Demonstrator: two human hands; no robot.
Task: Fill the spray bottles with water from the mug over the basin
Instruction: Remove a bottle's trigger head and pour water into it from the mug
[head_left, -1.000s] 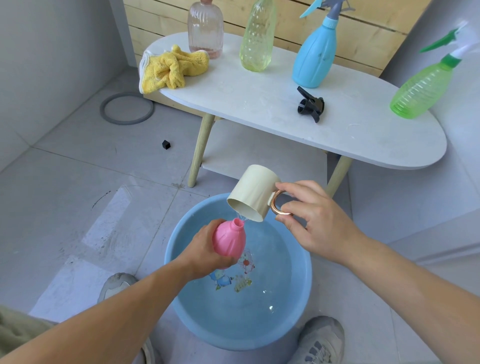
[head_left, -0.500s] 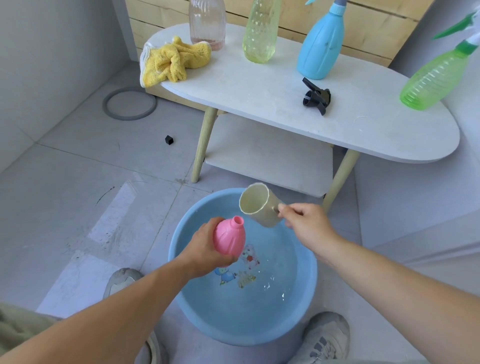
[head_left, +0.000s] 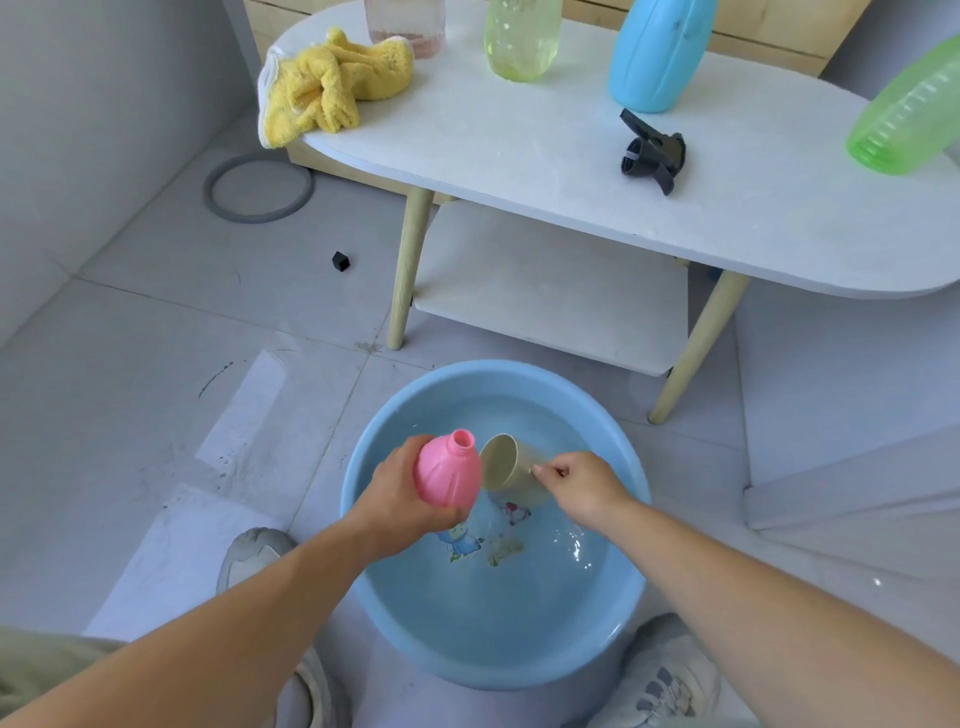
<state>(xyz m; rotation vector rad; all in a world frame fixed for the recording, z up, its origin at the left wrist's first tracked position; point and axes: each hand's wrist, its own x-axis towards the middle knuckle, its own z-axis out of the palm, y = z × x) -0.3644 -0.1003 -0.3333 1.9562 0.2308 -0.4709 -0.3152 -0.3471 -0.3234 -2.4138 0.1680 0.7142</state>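
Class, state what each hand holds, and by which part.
The left hand grips the pink bottle round its body. The right hand holds the mug at its handle side; the handle is hidden.

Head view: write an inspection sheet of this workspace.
Surface: white table, tiled floor.
Job's things: blue basin holding water; pink bottle uncapped, over basin; mug tilted low inside basin; four bottles and a black spray head on table.
Clutter: yellow cloth on table; grey ring and black piece on floor.
Hands: left hand grips pink bottle; right hand holds mug.
Cables: nothing seen.
Surroundings: grey walls, wooden panel behind table.
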